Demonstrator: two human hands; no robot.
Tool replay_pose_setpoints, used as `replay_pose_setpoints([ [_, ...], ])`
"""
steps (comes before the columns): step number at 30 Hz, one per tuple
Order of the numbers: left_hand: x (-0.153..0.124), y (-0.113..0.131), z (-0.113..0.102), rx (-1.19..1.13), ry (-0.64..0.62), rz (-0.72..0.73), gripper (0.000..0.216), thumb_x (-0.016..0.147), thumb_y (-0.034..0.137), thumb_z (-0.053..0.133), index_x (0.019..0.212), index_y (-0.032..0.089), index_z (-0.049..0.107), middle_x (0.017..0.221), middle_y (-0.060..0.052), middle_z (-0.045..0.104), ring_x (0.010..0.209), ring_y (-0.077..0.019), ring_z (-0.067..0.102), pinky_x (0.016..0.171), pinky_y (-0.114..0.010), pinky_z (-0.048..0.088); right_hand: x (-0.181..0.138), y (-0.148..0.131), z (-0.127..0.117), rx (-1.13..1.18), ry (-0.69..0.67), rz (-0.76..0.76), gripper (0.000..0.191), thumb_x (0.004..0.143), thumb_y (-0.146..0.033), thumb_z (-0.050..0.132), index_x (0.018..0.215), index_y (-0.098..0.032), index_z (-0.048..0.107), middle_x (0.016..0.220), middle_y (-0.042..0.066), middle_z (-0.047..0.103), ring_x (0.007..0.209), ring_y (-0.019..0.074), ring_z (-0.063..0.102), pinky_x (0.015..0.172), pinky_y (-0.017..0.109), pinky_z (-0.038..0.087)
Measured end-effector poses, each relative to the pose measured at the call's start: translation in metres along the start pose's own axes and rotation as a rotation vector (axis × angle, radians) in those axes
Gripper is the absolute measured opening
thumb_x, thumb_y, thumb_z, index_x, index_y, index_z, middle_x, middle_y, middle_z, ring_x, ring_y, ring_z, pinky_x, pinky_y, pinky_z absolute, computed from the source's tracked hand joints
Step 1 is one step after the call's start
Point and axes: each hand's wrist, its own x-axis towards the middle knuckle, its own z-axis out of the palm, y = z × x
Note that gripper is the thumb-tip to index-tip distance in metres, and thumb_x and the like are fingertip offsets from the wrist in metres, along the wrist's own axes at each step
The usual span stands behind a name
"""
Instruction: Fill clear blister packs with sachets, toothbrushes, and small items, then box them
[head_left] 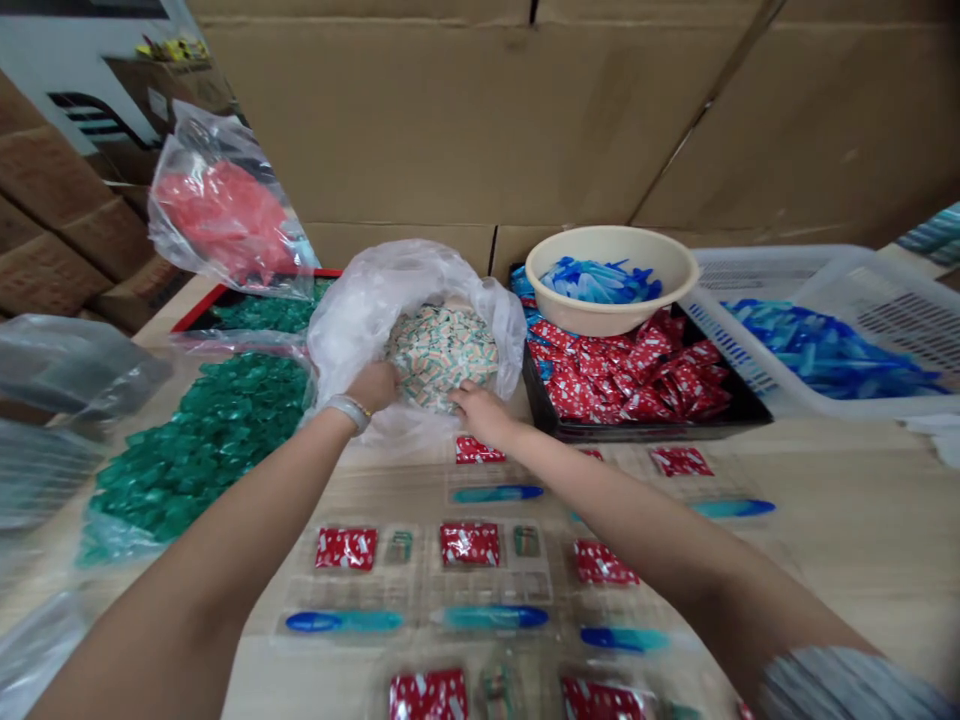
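Note:
A white plastic bag point(345, 310) stands with its mouth spread wide, full of small flat pieces striped in pale orange, white and green point(442, 350). My left hand point(375, 388) is curled at the bag's near left edge, its fingertips hidden. At the near right of the heap, my right hand point(484, 412) has its fingers bent together against the pieces; anything between them is too small to make out. In front lie clear blister trays point(491, 585) with red printed packets point(470, 544) and blue pen-shaped items point(495, 616). Some also hold a striped piece point(526, 541).
Green plastic pieces point(202, 440) heap up on the left, below a bag of pink-red items point(225, 215). At right, a cream basin point(600, 318) of blue items rests over a black tray point(652, 430) of red packets. A white basket point(862, 405) stands beyond; cardboard boxes point(450, 120) wall the back.

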Motion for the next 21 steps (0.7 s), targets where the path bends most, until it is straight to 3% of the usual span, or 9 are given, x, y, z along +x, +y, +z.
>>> replay_pose_setpoints([
  [4,-0.006,0.003,-0.002,0.024,0.023,0.071,0.026,0.072,0.018,0.043,0.086,0.011,0.064,0.090,-0.012,0.063,0.087,-0.0208,0.057,0.079,-0.027,0.042,-0.006,-0.007,-0.004,-0.127,-0.030,-0.037,0.025,0.080,-0.010,0.039,0.095,-0.016,0.058,0.094,0.008,0.056,0.087,0.0177,0.051,0.074,0.028,0.040],
  [10,-0.002,0.004,0.010,0.086,0.054,0.123,0.035,0.079,0.025,0.033,0.086,0.011,0.064,0.080,-0.016,0.064,0.077,-0.0250,0.059,0.072,-0.035,0.043,-0.006,-0.016,-0.007,-0.232,-0.007,-0.079,0.023,0.080,-0.009,0.039,0.091,-0.013,0.060,0.101,0.011,0.056,0.091,0.0206,0.052,0.074,0.033,0.041],
  [13,0.000,-0.001,0.014,0.023,0.138,0.086,0.039,0.077,0.026,0.031,0.099,0.011,0.060,0.087,-0.016,0.064,0.081,-0.0291,0.059,0.073,-0.040,0.043,-0.003,-0.015,-0.006,-0.202,-0.031,-0.047,0.023,0.078,-0.008,0.040,0.089,-0.010,0.060,0.097,0.012,0.058,0.089,0.0212,0.053,0.072,0.031,0.042],
  [16,-0.006,0.001,0.004,-0.050,0.280,-0.001,0.039,0.077,0.031,0.031,0.097,0.014,0.061,0.089,-0.013,0.064,0.088,-0.0305,0.058,0.077,-0.043,0.043,-0.009,-0.016,-0.012,-0.136,0.055,-0.015,0.024,0.080,-0.010,0.038,0.093,-0.011,0.059,0.099,0.011,0.057,0.088,0.0208,0.052,0.072,0.030,0.041],
  [19,-0.021,0.031,-0.015,-0.219,0.413,-0.057,0.036,0.076,0.037,0.035,0.091,0.019,0.062,0.088,-0.007,0.065,0.090,-0.0273,0.058,0.080,-0.040,0.044,-0.035,-0.017,-0.031,-0.003,0.194,0.029,0.022,0.080,-0.013,0.039,0.093,-0.014,0.057,0.097,0.009,0.056,0.085,0.0187,0.052,0.072,0.028,0.041],
  [21,-0.038,0.076,-0.025,-0.374,0.472,-0.009,0.032,0.076,0.037,0.039,0.090,0.021,0.062,0.089,-0.004,0.065,0.088,-0.0230,0.059,0.080,-0.037,0.045,-0.069,-0.009,-0.051,0.127,0.276,0.081,0.019,0.079,-0.015,0.042,0.091,-0.016,0.057,0.094,0.007,0.056,0.084,0.0163,0.051,0.073,0.025,0.041],
])
